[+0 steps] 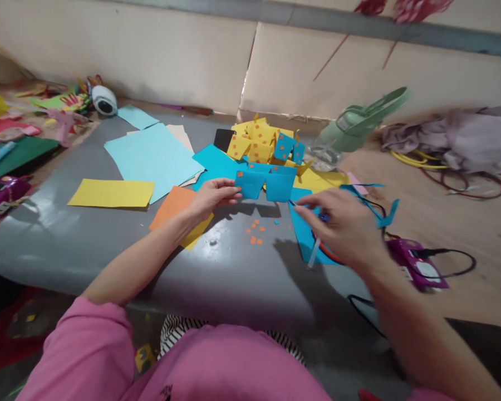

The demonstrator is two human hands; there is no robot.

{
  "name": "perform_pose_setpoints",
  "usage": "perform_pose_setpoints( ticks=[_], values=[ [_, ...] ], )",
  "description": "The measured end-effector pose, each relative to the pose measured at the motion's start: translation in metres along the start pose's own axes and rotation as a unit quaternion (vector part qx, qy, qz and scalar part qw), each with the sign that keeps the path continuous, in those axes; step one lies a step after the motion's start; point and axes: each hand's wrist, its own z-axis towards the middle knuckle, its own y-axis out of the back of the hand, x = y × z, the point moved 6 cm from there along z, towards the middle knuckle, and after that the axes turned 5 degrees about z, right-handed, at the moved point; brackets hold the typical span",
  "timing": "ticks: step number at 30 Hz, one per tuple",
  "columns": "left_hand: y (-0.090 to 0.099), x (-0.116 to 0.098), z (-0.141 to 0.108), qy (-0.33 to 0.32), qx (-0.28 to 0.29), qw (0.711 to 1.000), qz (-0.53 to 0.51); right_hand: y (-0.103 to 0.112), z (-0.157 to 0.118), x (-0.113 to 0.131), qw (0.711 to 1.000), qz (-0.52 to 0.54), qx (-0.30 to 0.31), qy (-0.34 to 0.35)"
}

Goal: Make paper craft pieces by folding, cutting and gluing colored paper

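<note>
Worked over the gray desk (58, 239), with the light-blue sheet (150, 159) off to the left and the spotted yellow pieces (261, 149) behind. Probably needed a relaxed right grip (342, 223) and a steady blue paper cutout (250, 184), pinched at its left edge by the left grip (215, 197) above the desk. Also pinched, in the right grip near the cutout's lower right corner, a slender tool (323, 216) of unclear kind. Likely called for light pressure, without brushing the loose orange squares (253, 240) below.

No text was legible: dark lettering (166, 392) on pink shirt (234, 367) was cut off; pale label (428, 270) on purple device (401, 249) unreadable.
</note>
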Motion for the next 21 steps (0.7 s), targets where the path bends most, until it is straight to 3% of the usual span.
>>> perform_pose_setpoints(
  ticks=[3,7,21],
  values=[
    [-0.001,-0.001,0.001,-0.008,0.015,1.0,-0.014,-0.048,0.037,0.039,0.998,0.066,0.018,0.01],
    [-0.002,-0.002,0.003,-0.019,0.022,0.999,-0.035,-0.084,0.058,0.042,0.997,0.065,0.001,-0.039],
    [-0.004,-0.002,0.001,-0.025,0.028,0.999,-0.016,-0.086,0.062,0.036,0.993,0.095,-0.033,-0.056]
  ],
)
